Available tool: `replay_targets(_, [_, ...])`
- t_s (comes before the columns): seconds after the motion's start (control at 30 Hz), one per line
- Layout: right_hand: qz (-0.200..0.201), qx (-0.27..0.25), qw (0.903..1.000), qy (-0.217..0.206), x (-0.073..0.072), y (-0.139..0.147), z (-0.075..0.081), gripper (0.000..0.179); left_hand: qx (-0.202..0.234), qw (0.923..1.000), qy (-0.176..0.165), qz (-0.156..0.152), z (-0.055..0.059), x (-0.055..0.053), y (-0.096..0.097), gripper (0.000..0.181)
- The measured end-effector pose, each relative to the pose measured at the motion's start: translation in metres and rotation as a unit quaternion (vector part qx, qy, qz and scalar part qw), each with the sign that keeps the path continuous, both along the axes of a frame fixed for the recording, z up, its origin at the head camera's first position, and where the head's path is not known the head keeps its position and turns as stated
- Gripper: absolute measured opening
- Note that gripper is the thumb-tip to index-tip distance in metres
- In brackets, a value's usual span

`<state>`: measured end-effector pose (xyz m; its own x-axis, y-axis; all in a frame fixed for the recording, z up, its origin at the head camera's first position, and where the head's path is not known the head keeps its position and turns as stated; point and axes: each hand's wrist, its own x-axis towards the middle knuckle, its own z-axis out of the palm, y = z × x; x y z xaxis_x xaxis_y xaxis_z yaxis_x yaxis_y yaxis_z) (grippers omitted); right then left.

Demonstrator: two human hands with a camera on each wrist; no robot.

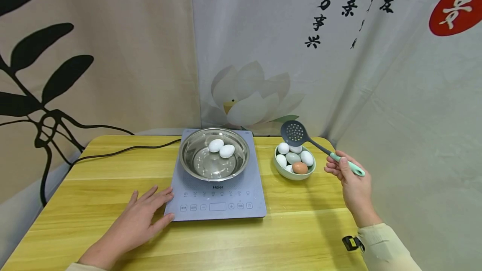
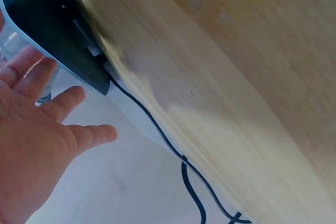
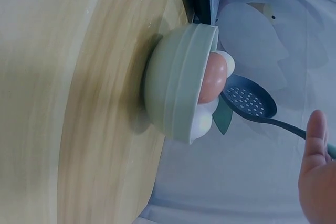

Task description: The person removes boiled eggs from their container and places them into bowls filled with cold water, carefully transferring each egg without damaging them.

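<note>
The right hand (image 1: 348, 177), at the right of the head view, pinches the pale green handle of a skimmer (image 1: 316, 145) between thumb and curled fingers. The skimmer slants up and to the left, its dark perforated head hanging in the air just above the back rim of the bowl (image 1: 294, 175). The bowl stands on the table (image 1: 94, 204) to the right of centre and holds several eggs (image 1: 297, 159): white ones, a greyish one and one brown one at the front. In the right wrist view (turned on its side) the bowl (image 3: 176, 82) sits mid-frame with the brown egg (image 3: 214, 77) showing over its rim, the skimmer head (image 3: 251, 98) beside it and the hand (image 3: 317, 177) at the lower right edge.

The left hand (image 1: 141, 216), in the lower left of the head view, lies flat on the table with fingers spread and straight, its fingertips touching the near left corner of the cooker (image 1: 216, 195). The left wrist view shows the same hand (image 2: 37, 150) open at the lower left, and a black cord (image 2: 173, 150) running along the table edge.

On the cooker, at the centre of the head view, stands a steel basin (image 1: 214, 159) with two white eggs (image 1: 221, 148) lying side by side and touching at its back.
</note>
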<state>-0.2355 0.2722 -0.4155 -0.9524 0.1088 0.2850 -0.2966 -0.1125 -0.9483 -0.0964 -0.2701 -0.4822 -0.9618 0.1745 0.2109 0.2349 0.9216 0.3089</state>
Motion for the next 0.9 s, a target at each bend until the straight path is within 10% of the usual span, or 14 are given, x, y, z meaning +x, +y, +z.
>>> replay_targets(0.2, [0.012,-0.084,0.9964,-0.002,-0.002,0.003,0.008,0.042,0.0,1.0,0.0,0.0,-0.001,0.0,0.0,0.057])
replay_targets(0.53, [0.155,-0.193,0.9675,-0.049,0.007,-0.023,0.045,0.047,-0.002,1.0,0.005,0.0,0.0,0.0,0.0,0.057])
replay_targets(0.73, [0.181,-0.109,0.9775,-0.006,0.005,-0.068,0.052,0.045,-0.005,1.0,0.003,0.002,0.001,0.0,0.0,0.057])
replay_targets(0.9, [0.194,0.082,0.9726,0.097,0.008,-0.096,0.052,0.039,-0.004,1.0,-0.001,0.004,0.002,0.001,0.001,0.057])
